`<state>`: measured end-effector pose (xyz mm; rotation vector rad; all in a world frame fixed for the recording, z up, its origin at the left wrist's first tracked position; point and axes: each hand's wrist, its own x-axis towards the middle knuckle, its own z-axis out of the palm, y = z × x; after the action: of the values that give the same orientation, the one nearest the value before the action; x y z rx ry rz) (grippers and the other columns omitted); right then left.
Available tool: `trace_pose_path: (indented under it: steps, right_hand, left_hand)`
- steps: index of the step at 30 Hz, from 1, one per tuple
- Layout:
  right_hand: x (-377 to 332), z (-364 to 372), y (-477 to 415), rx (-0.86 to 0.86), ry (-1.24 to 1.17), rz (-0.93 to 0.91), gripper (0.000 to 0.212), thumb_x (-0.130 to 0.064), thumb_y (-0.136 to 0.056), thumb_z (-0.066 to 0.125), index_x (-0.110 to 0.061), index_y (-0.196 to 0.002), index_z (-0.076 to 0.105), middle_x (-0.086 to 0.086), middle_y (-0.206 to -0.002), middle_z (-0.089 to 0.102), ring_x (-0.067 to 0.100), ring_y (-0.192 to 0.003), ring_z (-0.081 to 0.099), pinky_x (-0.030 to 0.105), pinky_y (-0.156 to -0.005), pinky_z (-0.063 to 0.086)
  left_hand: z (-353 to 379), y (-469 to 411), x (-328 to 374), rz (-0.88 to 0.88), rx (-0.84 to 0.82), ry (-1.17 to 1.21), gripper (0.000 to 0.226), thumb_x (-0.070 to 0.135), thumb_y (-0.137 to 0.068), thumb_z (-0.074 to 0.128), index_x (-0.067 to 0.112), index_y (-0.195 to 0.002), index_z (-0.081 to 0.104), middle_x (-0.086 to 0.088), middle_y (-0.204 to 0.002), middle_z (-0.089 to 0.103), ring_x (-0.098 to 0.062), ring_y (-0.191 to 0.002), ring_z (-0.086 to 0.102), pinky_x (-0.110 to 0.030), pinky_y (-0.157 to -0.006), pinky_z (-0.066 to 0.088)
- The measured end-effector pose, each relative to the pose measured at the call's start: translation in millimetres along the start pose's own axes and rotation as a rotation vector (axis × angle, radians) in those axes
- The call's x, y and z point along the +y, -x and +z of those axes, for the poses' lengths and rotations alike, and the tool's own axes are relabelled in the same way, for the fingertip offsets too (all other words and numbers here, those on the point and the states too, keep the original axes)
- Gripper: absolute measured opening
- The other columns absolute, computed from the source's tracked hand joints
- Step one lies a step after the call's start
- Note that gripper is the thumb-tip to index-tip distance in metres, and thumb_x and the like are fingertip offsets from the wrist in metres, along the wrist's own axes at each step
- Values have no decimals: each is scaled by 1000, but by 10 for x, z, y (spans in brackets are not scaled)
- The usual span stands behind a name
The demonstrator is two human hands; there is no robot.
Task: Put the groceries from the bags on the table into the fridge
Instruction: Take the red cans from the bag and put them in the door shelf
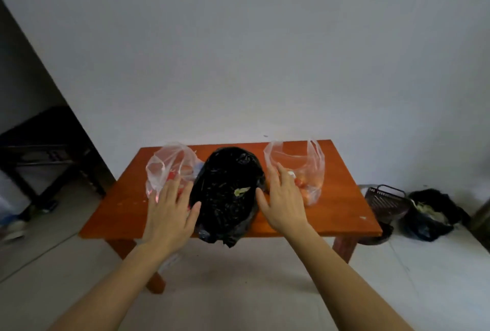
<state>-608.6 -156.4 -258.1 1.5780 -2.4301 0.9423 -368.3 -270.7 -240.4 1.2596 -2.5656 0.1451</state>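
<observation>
Left hand (169, 211) spread, fingers straight, gripping nothing. Right hand (285, 206) likewise spread and empty. Hard to tell whether resting on anything or only hovering.

Between the two thumbs, a stuffed black bag (228, 192), with its near end hanging past the front edge of the worktop (344, 198). Under and beyond the left fingertips, a clear bag (164, 168) with red packets inside. Beyond the right fingertips, a second clear bag (305, 171) with orange-red items inside, mouth gaping upward. Far out to the right of the right hand, down on the floor, a dark basket (384, 203) and another black bag (429, 214). No fridge in view.

Likely trouble from here:
- Could tip the black bag off the front edge by squeezing its sides rather than gathering its top, given the overhang.
- Could split the thin film by lifting the full weight from one spot.
- Could crush something soft inside, with the contents hidden.
- Could knock either clear bag over with an outward sweep of a hand, spilling items through the open mouth and off the worktop.
</observation>
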Motion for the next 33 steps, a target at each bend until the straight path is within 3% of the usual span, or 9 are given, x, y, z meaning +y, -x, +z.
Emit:
trace_pose_path:
  steps: [6, 12, 16, 20, 24, 27, 29, 33]
  right_hand:
    - [-299, 646, -1018, -181, -9, -70, 60, -42, -101, 45, -16, -154, 32, 11, -157, 34, 29, -143, 36, 43, -106, 47]
    - [-631, 1370, -1637, -308, -7, -181, 49, -37, -101, 47, -19, -147, 44, 3, -146, 47, 24, -131, 48, 37, -87, 54]
    - [-842, 1915, -1965, -439, -44, -164, 39, -34, -99, 51, -22, -136, 56, 2, -132, 58, 24, -116, 59, 40, -88, 53]
    - [-1040, 2520, -2216, -557, -70, -36, 30, -31, -96, 52, -22, -122, 64, 4, -117, 65, 26, -105, 63, 40, -85, 52]
    - [-1303, 3045, -2277, -718, -145, 101, 29, -22, -99, 48, -16, -121, 66, 11, -107, 71, 30, -97, 66, 41, -83, 54]
    - [-1449, 3373, -2304, -817, -128, 146, 34, -16, -101, 44, -13, -130, 61, 16, -115, 68, 32, -101, 65, 36, -84, 52]
    - [-1491, 3575, -2345, -877, -84, 155, 36, -13, -99, 42, -12, -131, 59, 17, -123, 65, 34, -105, 64, 41, -88, 53]
    - [-1474, 3941, -2480, -931, 38, 112, 47, -17, -97, 45, -14, -144, 44, 14, -145, 47, 38, -126, 51, 46, -102, 47]
  left_hand:
    - [203, -544, -676, -152, -75, -22, 64, 55, -101, 15, 20, -149, 37, -12, -159, 31, -30, -145, 32, -53, -114, 29]
    - [564, -1144, -1286, -204, -166, 93, 54, 46, -103, 31, 18, -148, 39, -9, -157, 36, -25, -143, 36, -43, -115, 30]
    - [970, -1723, -1666, -89, -290, 234, 37, 30, -105, 38, 20, -140, 46, -2, -146, 47, -14, -128, 50, -25, -102, 42]
    - [1544, -2269, -2141, 22, -441, 317, 28, 26, -103, 43, 21, -127, 56, 0, -133, 56, -12, -114, 57, -27, -95, 50]
    - [1982, -2652, -2474, 41, -603, 472, 25, 21, -102, 45, 20, -122, 61, 1, -124, 61, -11, -107, 56, -23, -89, 47]
    - [2271, -2892, -2620, -10, -677, 584, 26, 16, -102, 46, 18, -121, 63, 1, -123, 64, -10, -107, 57, -22, -87, 44]
    - [2427, -2996, -2673, -71, -694, 616, 24, 14, -101, 47, 14, -118, 64, -2, -118, 66, -11, -99, 58, -23, -82, 43]
    - [2677, -3192, -2790, -185, -712, 588, 16, 17, -100, 47, 13, -109, 60, 3, -88, 59, -8, -72, 53, -18, -56, 35]
